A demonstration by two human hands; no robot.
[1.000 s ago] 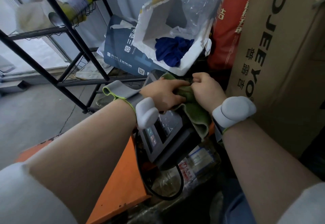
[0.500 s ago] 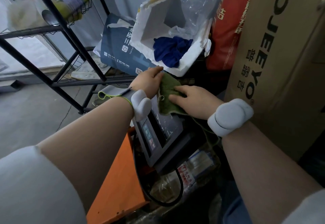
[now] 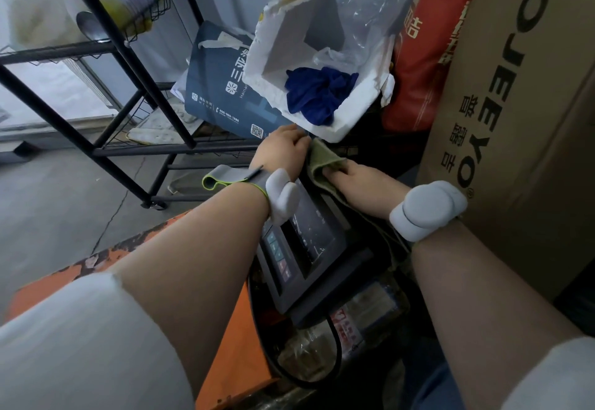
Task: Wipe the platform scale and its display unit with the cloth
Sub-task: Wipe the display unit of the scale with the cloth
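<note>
Display unit (image 3: 309,248), dark and tilted at the centre of the frame beside the orange platform scale (image 3: 231,345) at lower left, has the green cloth (image 3: 322,164) over its upper right corner, gripped by the right hand (image 3: 363,180) with fingers tucked into its fold, while the left hand (image 3: 283,148) curls its fingers over the unit's top edge

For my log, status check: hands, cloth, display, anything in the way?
Left hand grips display top. Right hand holds cloth against its upper edge. Foam box close behind, not blocking.
</note>
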